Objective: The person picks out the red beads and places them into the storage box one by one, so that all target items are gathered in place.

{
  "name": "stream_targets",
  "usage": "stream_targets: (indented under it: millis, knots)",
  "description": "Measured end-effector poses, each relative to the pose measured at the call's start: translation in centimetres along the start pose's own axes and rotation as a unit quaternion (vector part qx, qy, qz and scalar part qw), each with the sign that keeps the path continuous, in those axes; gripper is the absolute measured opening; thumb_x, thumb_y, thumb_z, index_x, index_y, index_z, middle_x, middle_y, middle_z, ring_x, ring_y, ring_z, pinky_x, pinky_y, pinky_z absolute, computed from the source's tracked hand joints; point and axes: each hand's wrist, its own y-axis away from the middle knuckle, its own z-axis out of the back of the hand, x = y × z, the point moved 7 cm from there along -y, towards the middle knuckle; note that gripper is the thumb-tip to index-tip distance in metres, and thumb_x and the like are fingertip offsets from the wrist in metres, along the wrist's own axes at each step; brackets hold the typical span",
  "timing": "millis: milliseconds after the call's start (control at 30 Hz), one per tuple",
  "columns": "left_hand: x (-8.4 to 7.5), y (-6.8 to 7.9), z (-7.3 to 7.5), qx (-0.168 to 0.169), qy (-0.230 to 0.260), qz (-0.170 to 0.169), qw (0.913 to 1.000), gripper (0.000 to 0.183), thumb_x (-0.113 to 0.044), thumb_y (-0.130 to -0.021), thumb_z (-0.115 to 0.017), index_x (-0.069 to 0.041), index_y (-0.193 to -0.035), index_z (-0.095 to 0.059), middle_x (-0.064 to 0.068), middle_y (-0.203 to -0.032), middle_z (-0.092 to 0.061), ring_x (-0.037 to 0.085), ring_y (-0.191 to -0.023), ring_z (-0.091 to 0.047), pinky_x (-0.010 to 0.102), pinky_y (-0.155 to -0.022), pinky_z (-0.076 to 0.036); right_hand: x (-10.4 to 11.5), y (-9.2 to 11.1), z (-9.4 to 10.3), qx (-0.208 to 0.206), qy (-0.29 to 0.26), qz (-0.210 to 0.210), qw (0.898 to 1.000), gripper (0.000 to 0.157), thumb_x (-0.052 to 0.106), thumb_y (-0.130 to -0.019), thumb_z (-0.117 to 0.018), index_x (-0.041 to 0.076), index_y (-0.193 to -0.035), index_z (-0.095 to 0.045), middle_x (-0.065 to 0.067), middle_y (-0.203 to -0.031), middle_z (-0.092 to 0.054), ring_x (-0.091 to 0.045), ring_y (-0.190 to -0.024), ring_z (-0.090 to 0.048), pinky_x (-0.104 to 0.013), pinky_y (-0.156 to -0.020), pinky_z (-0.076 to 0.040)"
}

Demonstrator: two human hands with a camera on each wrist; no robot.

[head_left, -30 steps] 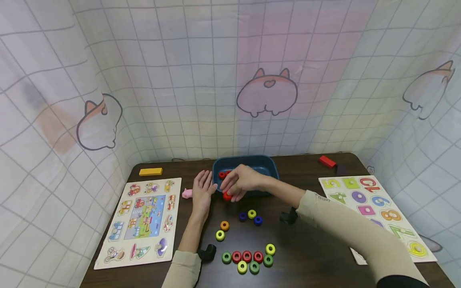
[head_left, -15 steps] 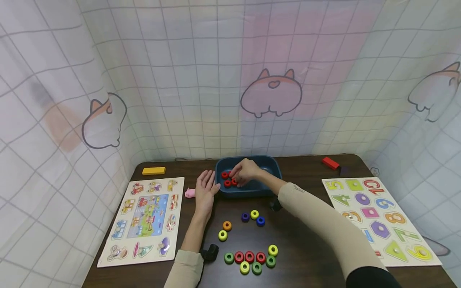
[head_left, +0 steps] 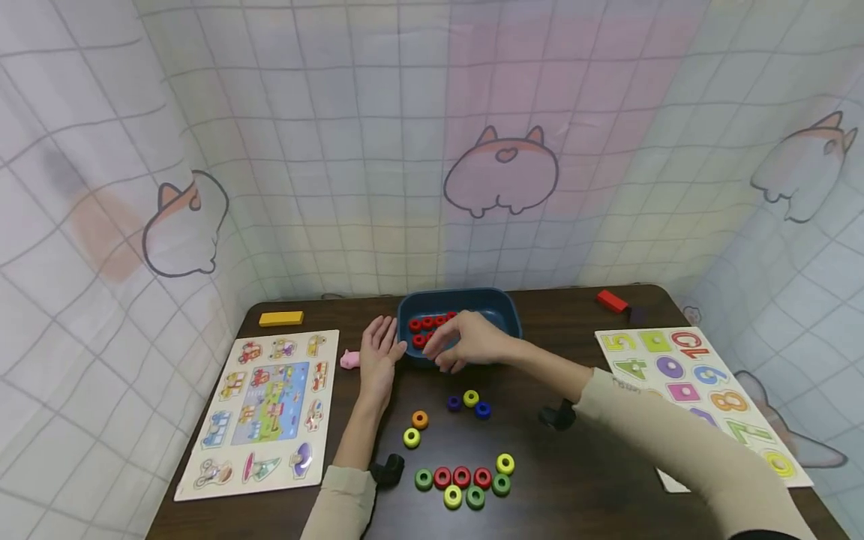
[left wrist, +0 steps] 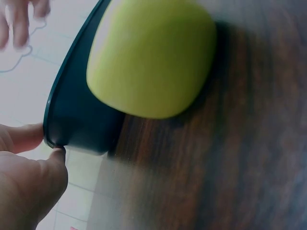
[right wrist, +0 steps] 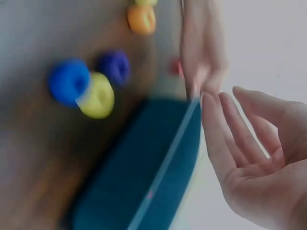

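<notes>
My left hand [head_left: 380, 356] lies along the left side of the blue bin [head_left: 506, 315], fingers extended, its thumb at the front left corner. In the left wrist view its thumb and a finger touch the bin's rim. Above the bin's front edge hovers my right hand [head_left: 472, 341], fingers loosely bent. The right wrist view shows nothing between those fingers [right wrist: 242, 122]. Red ring beads [head_left: 427, 322] sit in rows at the bin's left; the right hand hides part of them. Before the bin lie a purple bead [head_left: 454, 403], a yellow bead [head_left: 471, 397] and a blue bead [head_left: 482, 409].
An orange bead [head_left: 420, 419] and several red, green and yellow beads [head_left: 462, 476] lie nearer. Puzzle boards stand left [head_left: 317, 435] and right [head_left: 648, 386]. A pink pig figure [head_left: 349, 359], yellow block [head_left: 280, 319] and red block [head_left: 611, 301] are farther back.
My right hand carried a red bead into the bin and let it go among the others. It has since drawn back over the front edge. The left hand stayed at the bin's side.
</notes>
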Motion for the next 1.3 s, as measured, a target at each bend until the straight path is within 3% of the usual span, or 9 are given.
stream_targets:
  millis: [133, 300, 433, 733, 1033, 1300]
  knots:
    - [-0.1, 0.1, 0.0, 0.002, 0.003, -0.003, 1.0000, 0.067, 0.016, -0.090, -0.055, -0.009, -0.147, -0.031, 0.013, -0.153, -0.035, 0.024, -0.142, -0.036, 0.047, -0.112, -0.031, -0.5, 2.7, -4.0, 0.050, -0.010, 0.013, 0.999, 0.023, 0.005, -0.082, -0.077, 0.012, -0.104, -0.075, -0.012, -0.099, -0.074, -0.027, -0.078, -0.073, -0.046, -0.067, -0.060]
    - [-0.1, 0.2, -0.3, 0.004, 0.004, -0.003, 1.0000, 0.066, 0.016, -0.090, -0.056, -0.009, -0.147, -0.032, 0.011, -0.152, -0.036, 0.025, -0.142, -0.035, 0.048, -0.113, -0.031, -2.4, 4.7, -8.6, 0.096, 0.020, 0.026, 0.995, 0.032, 0.011, -0.080, -0.080, 0.010, -0.112, -0.073, -0.006, -0.095, -0.075, -0.014, -0.070, -0.072, -0.031, -0.059, -0.059]
    - [-0.1, 0.3, -0.1, 0.004, -0.003, -0.002, 1.0000, 0.067, 0.014, -0.090, -0.056, -0.010, -0.147, -0.031, 0.010, -0.152, -0.036, 0.024, -0.142, -0.036, 0.046, -0.112, -0.032, -3.2, 5.4, -10.9, 0.109, 0.057, 0.039, 0.992, 0.032, 0.015, -0.080, -0.080, 0.012, -0.111, -0.073, 0.004, -0.087, -0.075, -0.006, -0.063, -0.068, -0.022, -0.055, -0.055]
    - [-0.2, 0.2, -0.1, 0.007, -0.002, -0.009, 0.9999, 0.067, 0.015, -0.090, -0.056, -0.009, -0.147, -0.031, 0.012, -0.152, -0.036, 0.026, -0.142, -0.035, 0.047, -0.112, -0.031, -3.8, 5.4, -12.1, 0.135, -0.043, -0.013, 0.990, 0.031, -0.003, -0.079, -0.072, 0.005, -0.109, -0.073, -0.005, -0.086, -0.075, -0.023, -0.067, -0.072, -0.040, -0.056, -0.060]
    - [0.1, 0.3, -0.2, 0.009, -0.004, -0.013, 0.9999, 0.065, 0.015, -0.091, -0.056, -0.010, -0.146, -0.032, 0.011, -0.151, -0.037, 0.024, -0.141, -0.036, 0.048, -0.112, -0.031, -3.9, 5.6, -12.8, 0.161, -0.069, -0.050, 0.983, 0.032, -0.001, -0.079, -0.075, 0.008, -0.110, -0.072, -0.006, -0.087, -0.075, -0.032, -0.067, -0.072, -0.043, -0.056, -0.059]
    - [0.0, 0.1, -0.2, 0.002, -0.004, -0.008, 1.0000, 0.066, 0.015, -0.090, -0.055, -0.010, -0.146, -0.032, 0.010, -0.151, -0.037, 0.024, -0.142, -0.036, 0.042, -0.111, -0.035, -3.6, 5.6, -12.9, 0.173, -0.062, -0.064, 0.981, 0.037, -0.009, -0.073, -0.073, 0.009, -0.105, -0.074, -0.007, -0.084, -0.075, -0.028, -0.065, -0.072, -0.043, -0.056, -0.059]
